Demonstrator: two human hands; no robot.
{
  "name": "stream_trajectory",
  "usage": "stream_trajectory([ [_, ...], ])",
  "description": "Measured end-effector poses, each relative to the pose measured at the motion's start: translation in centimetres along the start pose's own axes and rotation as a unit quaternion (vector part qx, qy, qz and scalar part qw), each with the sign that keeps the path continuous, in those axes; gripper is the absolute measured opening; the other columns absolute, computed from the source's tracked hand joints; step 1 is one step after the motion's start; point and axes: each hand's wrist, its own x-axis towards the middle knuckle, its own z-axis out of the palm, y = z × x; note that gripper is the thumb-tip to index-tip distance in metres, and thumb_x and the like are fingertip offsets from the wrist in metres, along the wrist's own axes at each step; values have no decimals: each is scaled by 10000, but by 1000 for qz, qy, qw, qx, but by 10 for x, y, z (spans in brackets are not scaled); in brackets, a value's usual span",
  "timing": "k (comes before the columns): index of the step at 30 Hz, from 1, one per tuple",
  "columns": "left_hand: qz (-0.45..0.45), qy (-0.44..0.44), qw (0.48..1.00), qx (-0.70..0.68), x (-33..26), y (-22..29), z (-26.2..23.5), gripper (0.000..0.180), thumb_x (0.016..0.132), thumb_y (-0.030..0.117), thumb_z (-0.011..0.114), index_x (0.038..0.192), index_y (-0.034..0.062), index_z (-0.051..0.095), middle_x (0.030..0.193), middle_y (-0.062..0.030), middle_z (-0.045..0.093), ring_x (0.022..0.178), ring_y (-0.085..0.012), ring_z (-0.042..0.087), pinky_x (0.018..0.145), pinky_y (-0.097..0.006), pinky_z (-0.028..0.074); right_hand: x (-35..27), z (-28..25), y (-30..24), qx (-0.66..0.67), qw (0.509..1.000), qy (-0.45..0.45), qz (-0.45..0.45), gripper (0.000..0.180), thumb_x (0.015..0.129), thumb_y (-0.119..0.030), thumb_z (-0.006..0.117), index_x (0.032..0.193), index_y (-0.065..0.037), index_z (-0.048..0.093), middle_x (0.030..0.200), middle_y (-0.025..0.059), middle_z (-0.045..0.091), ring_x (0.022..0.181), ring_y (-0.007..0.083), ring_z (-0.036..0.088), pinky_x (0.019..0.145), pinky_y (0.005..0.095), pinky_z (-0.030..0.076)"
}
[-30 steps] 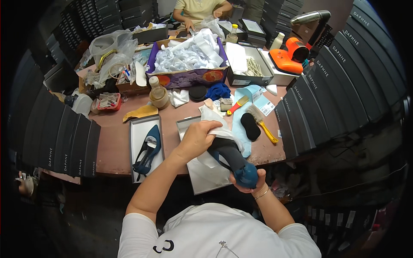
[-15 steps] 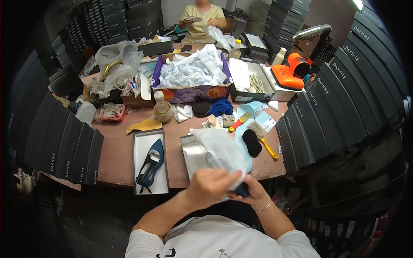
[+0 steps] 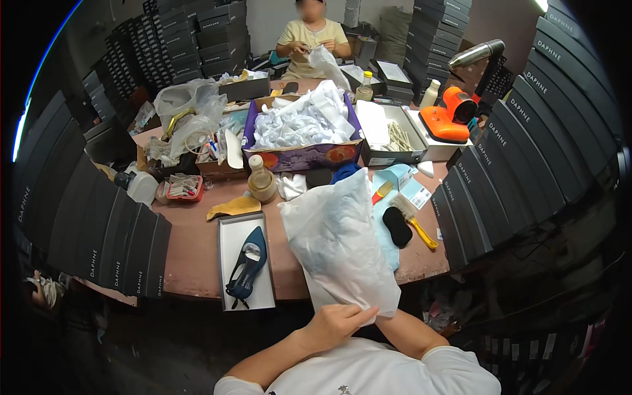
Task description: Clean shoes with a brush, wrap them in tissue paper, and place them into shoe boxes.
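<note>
A white, translucent bag (image 3: 339, 230) is stretched out over the near middle of the table. My left hand (image 3: 336, 326) is closed on its near edge, fingers pinching the material. My right hand is inside the bag's mouth, with only the forearm (image 3: 411, 336) showing; its fingers, and whatever they hold, are hidden. To the left, one dark blue pointed shoe (image 3: 250, 266) with pale stuffing in it lies in an open shoebox (image 3: 266, 289). Another box, mostly covered by the bag, shows only a sliver.
A black oval pad (image 3: 396, 227) and a yellow-handled brush (image 3: 421, 230) lie right of the bag. Behind stand a purple carton (image 3: 303, 158) of crumpled white paper and a bottle (image 3: 261, 181). Stacked dark shoeboxes (image 3: 507, 171) flank both sides. A person (image 3: 313, 39) sits opposite.
The bag now spreads forward over the table, and my right hand has gone inside it. The dark blue shoe that hand held is out of sight. My left hand has moved to the bag's near edge.
</note>
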Motion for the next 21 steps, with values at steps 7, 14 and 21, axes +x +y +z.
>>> stream_trajectory([
  [7,-394,441,553,-587,-60,-35,-12,749,777,406,747,1362,58,436,1326,-96,518,1231,-250,489,1050,-426,405,-8,44,8,-83,979,-186,-29,597,979,-380,488,1460,-83,294,1434,125,390,1253,221,434,1029,354,343],
  [14,-318,539,663,-412,-56,-51,-67,618,813,249,660,1344,31,429,1287,-122,526,1150,-290,551,986,-466,469,-50,0,14,340,882,-159,286,752,958,-445,504,1519,-69,176,1500,148,328,1318,245,407,1116,404,283],
  [21,-323,34,912,-250,4,-39,11,815,755,159,801,1437,35,371,1176,-141,604,1076,-222,591,918,-346,477,-68,-107,-39,229,947,226,10,625,891,-327,633,1358,9,390,1271,117,533,1147,226,551,982,370,450],
])
